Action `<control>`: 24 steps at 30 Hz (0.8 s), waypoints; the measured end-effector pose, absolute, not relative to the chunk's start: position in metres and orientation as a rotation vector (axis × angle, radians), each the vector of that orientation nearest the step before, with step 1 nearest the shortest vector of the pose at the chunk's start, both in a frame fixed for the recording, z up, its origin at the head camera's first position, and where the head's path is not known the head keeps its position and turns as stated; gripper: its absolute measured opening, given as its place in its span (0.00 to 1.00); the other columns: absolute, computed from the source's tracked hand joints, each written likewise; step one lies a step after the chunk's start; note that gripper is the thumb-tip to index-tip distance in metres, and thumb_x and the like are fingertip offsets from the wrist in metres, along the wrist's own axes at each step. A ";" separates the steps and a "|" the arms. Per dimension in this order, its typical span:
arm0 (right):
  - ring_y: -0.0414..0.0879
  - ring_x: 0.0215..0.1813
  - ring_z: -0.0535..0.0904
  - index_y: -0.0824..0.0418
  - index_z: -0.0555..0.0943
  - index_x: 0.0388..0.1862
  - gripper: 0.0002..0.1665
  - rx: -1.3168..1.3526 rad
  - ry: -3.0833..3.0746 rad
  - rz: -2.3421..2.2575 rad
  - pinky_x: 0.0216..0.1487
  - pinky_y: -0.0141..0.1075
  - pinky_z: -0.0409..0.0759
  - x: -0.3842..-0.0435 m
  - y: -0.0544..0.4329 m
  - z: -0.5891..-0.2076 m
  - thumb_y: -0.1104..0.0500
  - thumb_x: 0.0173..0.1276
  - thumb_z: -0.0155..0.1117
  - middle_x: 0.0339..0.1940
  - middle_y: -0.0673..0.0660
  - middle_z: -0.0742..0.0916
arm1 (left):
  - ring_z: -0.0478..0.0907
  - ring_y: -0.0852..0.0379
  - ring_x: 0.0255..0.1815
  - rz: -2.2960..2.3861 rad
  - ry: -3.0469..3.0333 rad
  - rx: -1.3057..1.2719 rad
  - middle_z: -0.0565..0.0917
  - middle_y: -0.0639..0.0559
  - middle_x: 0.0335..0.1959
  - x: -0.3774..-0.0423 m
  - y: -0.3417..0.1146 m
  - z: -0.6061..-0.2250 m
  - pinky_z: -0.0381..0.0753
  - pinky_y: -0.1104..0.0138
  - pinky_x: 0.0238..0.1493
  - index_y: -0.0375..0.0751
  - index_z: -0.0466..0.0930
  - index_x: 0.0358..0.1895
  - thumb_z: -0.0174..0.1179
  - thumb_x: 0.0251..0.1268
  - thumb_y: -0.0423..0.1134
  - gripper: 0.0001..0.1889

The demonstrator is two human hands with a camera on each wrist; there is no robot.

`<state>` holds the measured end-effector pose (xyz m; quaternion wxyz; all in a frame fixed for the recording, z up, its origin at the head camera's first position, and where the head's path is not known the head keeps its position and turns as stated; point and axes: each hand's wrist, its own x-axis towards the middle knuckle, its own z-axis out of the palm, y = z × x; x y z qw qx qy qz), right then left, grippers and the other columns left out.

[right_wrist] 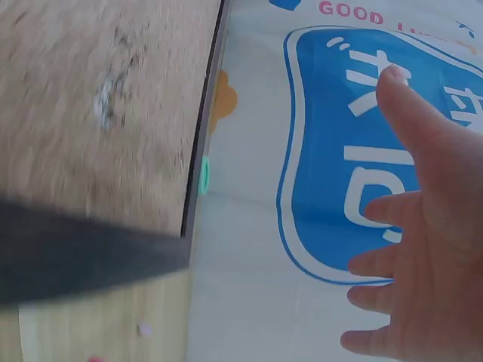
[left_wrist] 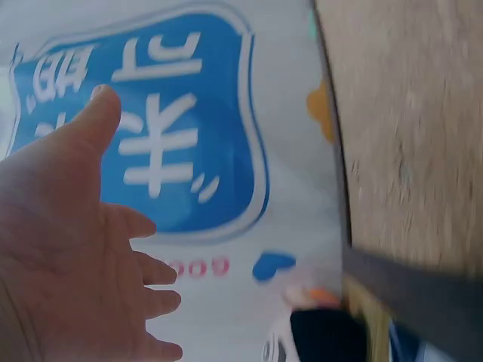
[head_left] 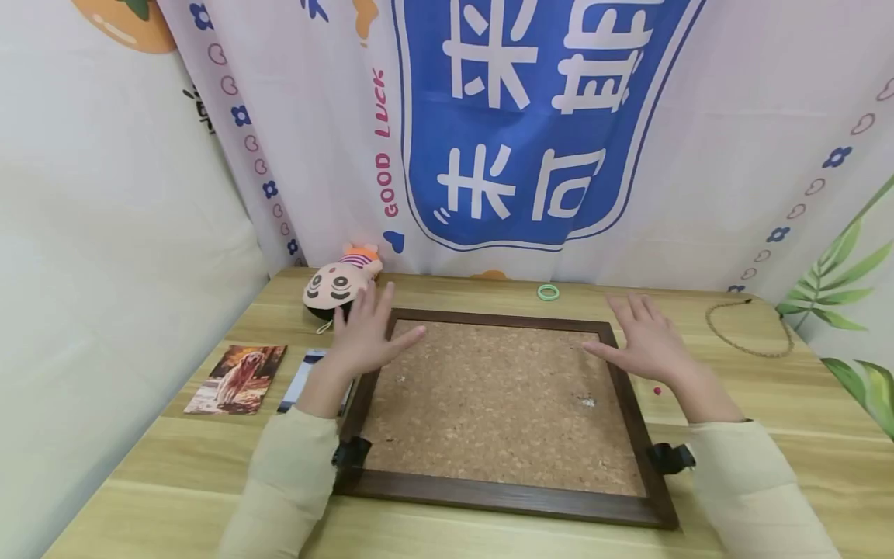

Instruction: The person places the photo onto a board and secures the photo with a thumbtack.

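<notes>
A cork board [head_left: 503, 404] in a dark brown wooden frame [head_left: 503, 493] lies on the table, with pale worn spots on its surface. Above its left side hovers my left hand [head_left: 363, 341], fingers spread and holding nothing. My right hand [head_left: 646, 341] hangs likewise over the far right corner, its fingers extended and apart. Both palms face away from the wrist cameras' edges, with bare fingers plain in the left wrist view [left_wrist: 68, 249] and the right wrist view [right_wrist: 438, 226]. Neither hand visibly grips the frame.
Left of the board lie a dog photo [head_left: 237, 380], a partly hidden blue-and-white card [head_left: 299, 380] and a plush doll [head_left: 338, 283]. A green ring [head_left: 548, 293] lies behind the board. To the right are a small red item [head_left: 657, 391] and a braided cord [head_left: 747, 348]. Printed cloth [head_left: 712, 155] hangs behind.
</notes>
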<state>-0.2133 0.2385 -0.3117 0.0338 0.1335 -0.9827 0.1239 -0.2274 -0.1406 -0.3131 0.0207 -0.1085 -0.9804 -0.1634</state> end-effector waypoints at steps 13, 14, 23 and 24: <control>0.71 0.61 0.44 0.68 0.45 0.66 0.48 0.461 -2.932 0.704 0.51 0.63 0.47 -0.187 0.291 -0.330 0.44 0.59 0.55 0.62 0.76 0.50 | 0.38 0.32 0.62 -0.602 -3.009 -0.165 0.42 0.28 0.63 -0.209 -0.220 -0.333 0.36 0.37 0.50 0.31 0.36 0.66 0.44 0.53 0.66 0.50; 0.71 0.61 0.43 0.68 0.45 0.66 0.48 0.452 -2.934 0.723 0.51 0.64 0.47 -0.186 0.294 -0.333 0.45 0.59 0.55 0.62 0.77 0.50 | 0.39 0.32 0.61 -0.604 -3.006 -0.163 0.43 0.27 0.63 -0.208 -0.225 -0.336 0.36 0.37 0.50 0.30 0.36 0.66 0.44 0.53 0.66 0.50; 0.73 0.59 0.48 0.72 0.46 0.65 0.45 0.374 -2.873 0.902 0.50 0.63 0.50 -0.183 0.318 -0.358 0.49 0.61 0.55 0.61 0.77 0.53 | 0.41 0.31 0.61 -0.936 -2.925 -0.212 0.44 0.24 0.61 -0.210 -0.259 -0.364 0.46 0.43 0.54 0.23 0.36 0.63 0.49 0.57 0.58 0.48; 0.73 0.58 0.49 0.72 0.46 0.65 0.45 0.343 -2.879 0.906 0.49 0.63 0.51 -0.183 0.320 -0.361 0.48 0.62 0.54 0.61 0.77 0.53 | 0.42 0.31 0.61 -0.983 -2.917 -0.204 0.44 0.24 0.61 -0.210 -0.261 -0.366 0.46 0.43 0.54 0.23 0.35 0.63 0.50 0.56 0.57 0.48</control>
